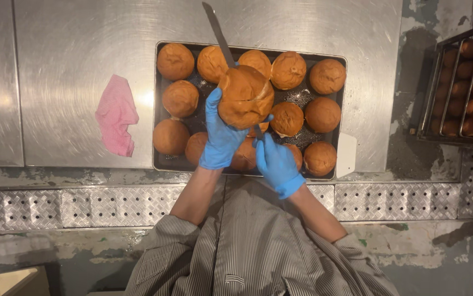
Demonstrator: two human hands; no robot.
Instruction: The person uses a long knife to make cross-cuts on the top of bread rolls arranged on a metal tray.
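My right hand, nearest me in a blue glove, is clenched around the handle of a long knife; the handle itself is hidden in my grip, and the blade runs away from me through the bun and out past its far side. My left hand, also gloved, is wrapped around the left side of one big brown bun, holding it up above the baking tray.

I judge I am midway through slicing this bun open: the blade sits in a seam across its middle, with top and bottom not yet parted. The next move calls for a level stroke, kept clear of my left fingers.

Counting: one bun in hand and, as far as I can see, thirteen more on the tray, some half hidden under my hands. One knife. One tray on the steel table. One crumpled pink cloth lies left of the tray. Far right, a rack holds more buns, too cut off to count.
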